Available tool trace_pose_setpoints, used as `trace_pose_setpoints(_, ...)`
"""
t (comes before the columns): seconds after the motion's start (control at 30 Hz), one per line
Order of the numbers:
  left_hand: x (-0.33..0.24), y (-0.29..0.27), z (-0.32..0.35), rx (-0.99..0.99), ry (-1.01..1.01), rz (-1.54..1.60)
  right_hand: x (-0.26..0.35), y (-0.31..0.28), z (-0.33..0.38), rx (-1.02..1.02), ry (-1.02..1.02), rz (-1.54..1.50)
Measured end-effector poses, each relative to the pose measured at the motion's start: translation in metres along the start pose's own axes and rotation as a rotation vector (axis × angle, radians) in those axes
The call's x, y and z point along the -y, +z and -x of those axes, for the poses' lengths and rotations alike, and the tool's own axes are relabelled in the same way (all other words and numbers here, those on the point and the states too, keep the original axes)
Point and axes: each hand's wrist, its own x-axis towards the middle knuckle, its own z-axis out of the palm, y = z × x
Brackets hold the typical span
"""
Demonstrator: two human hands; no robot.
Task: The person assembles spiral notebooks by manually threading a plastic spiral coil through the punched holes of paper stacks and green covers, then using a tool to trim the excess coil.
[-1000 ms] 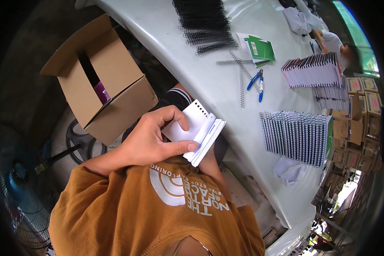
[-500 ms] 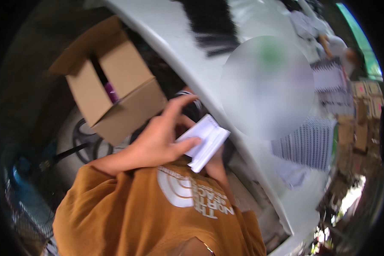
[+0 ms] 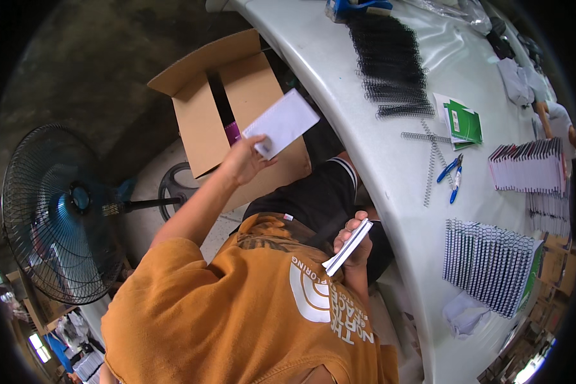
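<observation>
Over the cardboard box, my left hand grips a white paper pad by its lower corner, thumb on top. Small holes seem to run along one edge of the pad. Close to my body, my right hand is closed round a thin stack of white paper, seen nearly edge-on and tilted. The two hands are well apart. Inside the box, through the gap between its flaps, a purple item shows.
On the white table at right lie black wire coils, loose spirals, blue-handled pliers, green booklets and rows of spiral-bound notebooks. A standing fan is at left. Another person is at far right.
My hands were together at a folded-looking white paper stack; now they are apart. The left has moved up and away with a pad, the right keeps a stack. The whole view has shifted.
</observation>
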Motion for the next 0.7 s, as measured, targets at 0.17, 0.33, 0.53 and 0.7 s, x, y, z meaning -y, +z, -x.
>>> trace_pose_setpoints(0.17, 0.021, -0.057, -0.004, -0.367, 0.772, -0.381, 0.003, 0.016, 0.005, -0.176, -0.018, 0.047)
trace_pose_setpoints(0.33, -0.023, -0.071, 0.016, -1.108, 1.381, -1.38, 0.004, 0.007, 0.022, -0.267, -0.076, 0.131)
trace_pose_setpoints(0.53, -0.083, -0.125, -0.04, -1.19, 0.741, -1.124, 0.008, -0.008, 0.025, -0.113, -0.03, 0.108)
trace_pose_setpoints(0.7, -0.115, -0.161, -0.15, -0.869, 0.199, -1.403, 0.008, -0.005, 0.029, -0.19, -0.064, 0.082)
